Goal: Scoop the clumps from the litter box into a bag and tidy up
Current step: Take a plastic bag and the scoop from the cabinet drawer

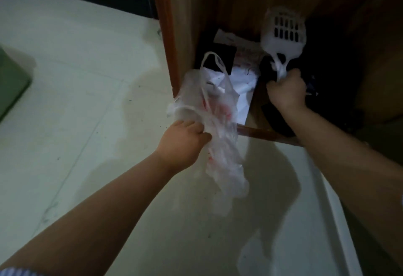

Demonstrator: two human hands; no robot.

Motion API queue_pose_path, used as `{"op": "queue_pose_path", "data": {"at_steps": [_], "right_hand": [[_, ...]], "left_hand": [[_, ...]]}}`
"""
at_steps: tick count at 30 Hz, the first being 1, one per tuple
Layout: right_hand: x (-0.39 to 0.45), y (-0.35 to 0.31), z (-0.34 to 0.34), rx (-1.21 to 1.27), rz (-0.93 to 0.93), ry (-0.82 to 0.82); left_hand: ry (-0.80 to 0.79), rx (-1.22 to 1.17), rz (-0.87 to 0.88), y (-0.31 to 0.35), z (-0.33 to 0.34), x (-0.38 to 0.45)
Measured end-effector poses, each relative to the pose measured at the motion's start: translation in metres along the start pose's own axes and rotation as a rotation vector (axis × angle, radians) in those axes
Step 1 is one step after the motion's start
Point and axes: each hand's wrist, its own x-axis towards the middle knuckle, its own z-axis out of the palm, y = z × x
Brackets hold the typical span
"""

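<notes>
Left hand [185,142] grips a crumpled translucent plastic bag [214,123] with red print, held up over the pale tiled floor [76,79] just outside the wooden cabinet [196,14]. Right hand [287,90] is fisted round the handle of a white slotted litter scoop [283,31], scoop head up, inside the dark cabinet opening. White papers [242,81] lie on the cabinet bottom between the two hands.

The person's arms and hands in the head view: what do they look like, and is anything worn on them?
Both forearms are bare down to the hands. The left hand and right hand show no gloves, and no rings or watch can be made out. At the lower left edge, a bit of pale sleeve with thin blue stripes covers the upper left arm. The right arm's sleeve is out of view.
</notes>
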Motion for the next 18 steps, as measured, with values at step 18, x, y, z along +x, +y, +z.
{"op": "queue_pose_path", "data": {"at_steps": [18], "right_hand": [[-0.282,-0.113,0.114,-0.128,-0.487,-0.644]], "left_hand": [[0.03,-0.192,-0.785,-0.091,0.005,-0.258]]}}
